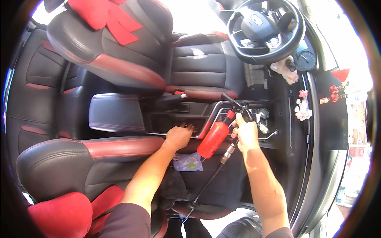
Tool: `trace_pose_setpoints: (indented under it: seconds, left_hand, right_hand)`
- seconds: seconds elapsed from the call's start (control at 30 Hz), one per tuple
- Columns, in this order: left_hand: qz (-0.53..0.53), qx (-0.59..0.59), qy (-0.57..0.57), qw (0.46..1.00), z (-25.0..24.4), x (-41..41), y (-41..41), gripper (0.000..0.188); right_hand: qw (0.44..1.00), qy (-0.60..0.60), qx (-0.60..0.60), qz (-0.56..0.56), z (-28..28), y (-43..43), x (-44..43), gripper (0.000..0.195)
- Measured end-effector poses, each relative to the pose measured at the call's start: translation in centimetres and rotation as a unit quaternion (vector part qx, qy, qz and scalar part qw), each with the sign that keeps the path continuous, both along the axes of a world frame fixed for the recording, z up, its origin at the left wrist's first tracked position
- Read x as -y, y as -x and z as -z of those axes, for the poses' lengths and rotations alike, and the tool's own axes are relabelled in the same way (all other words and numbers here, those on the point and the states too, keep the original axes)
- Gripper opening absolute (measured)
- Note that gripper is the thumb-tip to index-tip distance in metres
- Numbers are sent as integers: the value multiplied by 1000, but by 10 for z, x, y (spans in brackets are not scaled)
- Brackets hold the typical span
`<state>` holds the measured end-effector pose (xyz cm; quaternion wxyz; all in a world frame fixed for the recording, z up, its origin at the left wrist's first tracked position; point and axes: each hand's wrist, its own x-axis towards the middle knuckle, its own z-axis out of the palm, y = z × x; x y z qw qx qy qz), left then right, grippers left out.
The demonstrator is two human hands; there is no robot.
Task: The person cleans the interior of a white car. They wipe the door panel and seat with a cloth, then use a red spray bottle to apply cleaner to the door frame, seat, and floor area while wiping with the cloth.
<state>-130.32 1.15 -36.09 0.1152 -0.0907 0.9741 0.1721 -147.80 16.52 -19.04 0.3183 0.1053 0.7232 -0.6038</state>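
Note:
My right hand (247, 129) grips a black spray cleaning gun (233, 102) with a red bottle (213, 139) hanging from it. Its dark nozzle points up and left over the centre console. A metal coupling (228, 153) joins the gun to a black hose (208, 181), which runs down across the passenger seat. My left hand (179, 136) reaches into the dark recessed tray (159, 122) of the console. Its fingertips lie in shadow there, so whether they hold anything is unclear.
Beside the tray are the padded armrest lid (116, 113) and a handbrake lever (171, 99). A purple packet (188, 162) and a dark cloth (174, 186) lie on the passenger seat (212, 187). Small items (262, 126) sit at the console's front. The steering wheel (266, 59) is beyond.

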Motion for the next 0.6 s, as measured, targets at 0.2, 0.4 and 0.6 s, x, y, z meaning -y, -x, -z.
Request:
trace_pose_setpoints:
  seconds: [0.2, 0.4, 0.6]
  left_hand:
    - [-6, 18, 3, 1000, -18, 0, 9, 48]
    - [-19, 27, -7, 999, -22, 2, 7, 48]
    - [-7, -38, 2, 999, -20, -1, 4, 53]
  right_hand:
    - [996, 72, -25, -37, -29, -5, -37, 16]
    - [995, -31, -4, -100, -92, -60, -99, 36]
    - [998, -24, -53, -5, -158, -141, -208, 45]
